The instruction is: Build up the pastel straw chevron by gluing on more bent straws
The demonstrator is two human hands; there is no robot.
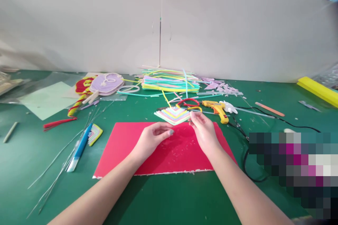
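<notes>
My right hand (204,129) pinches the right corner of a striped, layered piece of pastel pipe cleaners (173,115), bent into nested V shapes in white, yellow, pink and blue. The piece is held up above the far edge of a red foam sheet (161,147), its point towards me. Close to that lower point is my left hand (156,137), its thumb and forefinger apart with a gap between them. Whether its fingertips touch the piece is hard to see. A similar small striped piece (95,135) lies to the left beside a blue-and-white cutter (80,147).
A bundle of pastel pipe cleaners (169,83) lies by the wall. Red-handled scissors (188,102) and a yellow glue gun (216,109) with a black cord lie beyond the sheet. Thin wires (60,167) and a purple fuzzy shape (107,84) are left; a yellow block (318,91) is right.
</notes>
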